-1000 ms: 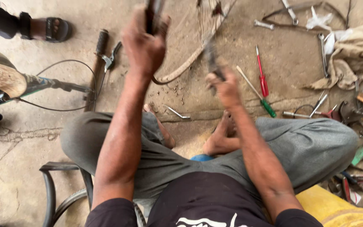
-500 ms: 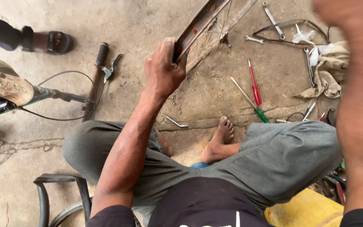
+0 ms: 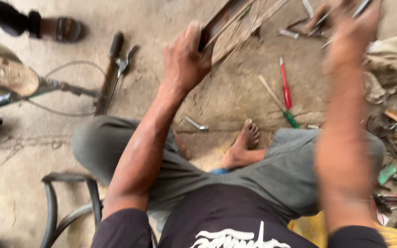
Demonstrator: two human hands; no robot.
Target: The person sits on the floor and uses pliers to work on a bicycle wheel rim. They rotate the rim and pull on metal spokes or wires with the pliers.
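The right hand (image 3: pixel 352 34) is very blurry, so I cannot tell if it is closed. The left hand (image 3: pixel 184 62) grips tight on a wheel rim (image 3: pixel 224 18), cut off at the top. A red screwdriver (image 3: pixel 285 85) lies on the floor nearby.

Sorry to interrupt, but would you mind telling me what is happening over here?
A person sits cross-legged on the concrete floor. Their left hand has a grip on a bicycle wheel rim, held up in front of them. Their right hand, raised and blurred, seems to hold a thin metal tool. A red screwdriver and a green-handled one lie on the floor close by.
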